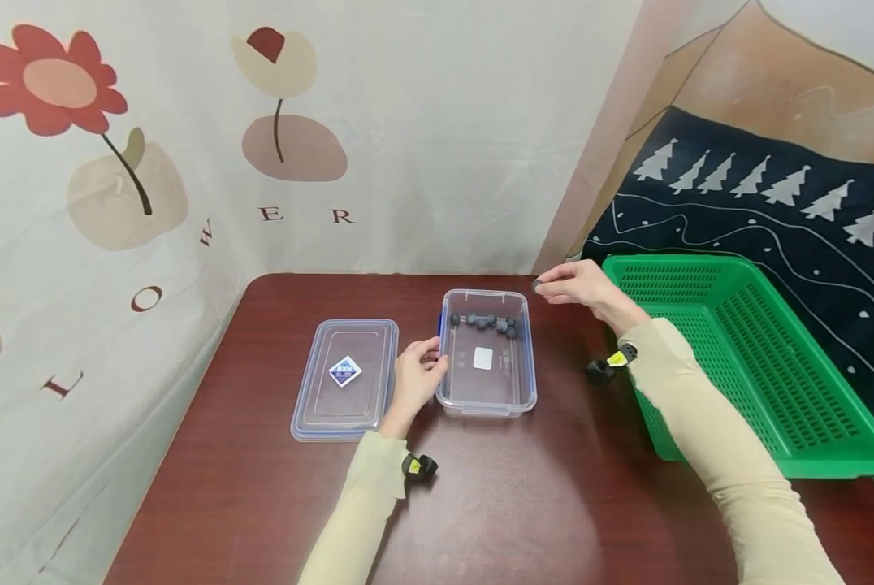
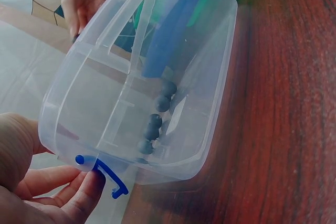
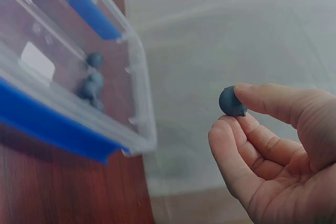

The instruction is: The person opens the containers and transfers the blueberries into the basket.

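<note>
In the head view, a clear, rectangular plastic box with blue side latches [image 1: 521, 375] sits on a dark reddish-brown, wood-grained table [image 1: 525, 504]. Small, round, dark blue berries [image 1: 482, 323] lie inside it, along its far end, and a white rectangular label [image 1: 483, 358] shows nearer the middle of the box. The left hand [image 1: 415, 375] is at the box's left wall. A clear, flat, rectangular plastic lid with a blue-and-white diamond sticker [image 1: 335, 414] lies left of the box. The right hand [image 1: 579, 286] is outside the box, near its far right corner, with one round, dark blue berry [image 1: 536, 284] at its fingertips. A green, slotted plastic basket [image 1: 832, 468] stands right of the box; a pale cloth printed with flowers [image 1: 444, 162] hangs behind the box.

In the left wrist view, the left hand's thumb and fingers are spread apart, touching the box's side, the fingers against a blue plastic latch [image 2: 111, 176] that hangs loose.

In the right wrist view, the right hand pinches the single berry between thumb and fingertips, clear of the box; the other fingers are bent.
</note>
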`<state>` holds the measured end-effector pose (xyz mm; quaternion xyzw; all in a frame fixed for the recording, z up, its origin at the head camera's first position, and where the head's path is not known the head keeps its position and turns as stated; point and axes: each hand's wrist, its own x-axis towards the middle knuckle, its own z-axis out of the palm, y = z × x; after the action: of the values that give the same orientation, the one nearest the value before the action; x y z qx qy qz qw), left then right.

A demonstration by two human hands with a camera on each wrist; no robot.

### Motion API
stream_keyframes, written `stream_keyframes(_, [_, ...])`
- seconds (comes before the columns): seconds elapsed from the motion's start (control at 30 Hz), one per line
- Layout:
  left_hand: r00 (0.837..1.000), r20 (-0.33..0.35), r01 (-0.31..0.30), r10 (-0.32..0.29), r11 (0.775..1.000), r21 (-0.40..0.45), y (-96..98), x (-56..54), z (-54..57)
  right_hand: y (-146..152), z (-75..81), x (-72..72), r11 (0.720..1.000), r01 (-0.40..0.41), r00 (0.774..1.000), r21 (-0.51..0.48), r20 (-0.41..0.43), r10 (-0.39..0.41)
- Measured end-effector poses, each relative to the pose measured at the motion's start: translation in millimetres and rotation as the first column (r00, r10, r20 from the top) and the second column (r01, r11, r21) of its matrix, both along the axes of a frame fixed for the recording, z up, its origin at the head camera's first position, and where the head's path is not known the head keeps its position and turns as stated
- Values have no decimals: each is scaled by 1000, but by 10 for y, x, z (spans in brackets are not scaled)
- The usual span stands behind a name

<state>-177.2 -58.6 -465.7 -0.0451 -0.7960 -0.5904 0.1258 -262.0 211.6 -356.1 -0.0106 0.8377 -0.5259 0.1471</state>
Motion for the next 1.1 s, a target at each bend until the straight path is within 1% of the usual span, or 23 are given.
stream_keyframes(0.2, [1000,1,-7,7,1000,-10,4,17,25,363,85,78,999,42,999,-25,-6,-42])
stream_keyframes(0.37, [1000,17,-12,13,1000,-13,10,7,17,645,122,142,989,101,995,-107,10,-101])
stream_keyframes(0.5, [1000,22,-17,17,1000,-17,13,-1,4,873,131,202,980,144,990,-139,15,-144])
stream_keyframes(0.7, [1000,11,-17,17,1000,-17,13,8,9,1205,96,271,964,196,981,-182,27,-194])
stream_keyframes(0.87, [1000,-1,-17,17,1000,-18,11,12,14,1451,-13,289,948,236,971,-211,77,-225])
stream_keyframes(0.97, [1000,7,-15,15,1000,-13,12,15,17,1572,-112,301,956,239,970,-168,94,-226])
stream_keyframes(1.1, [1000,15,-14,15,1000,-24,15,16,18,1691,-231,319,967,245,964,-65,123,-236])
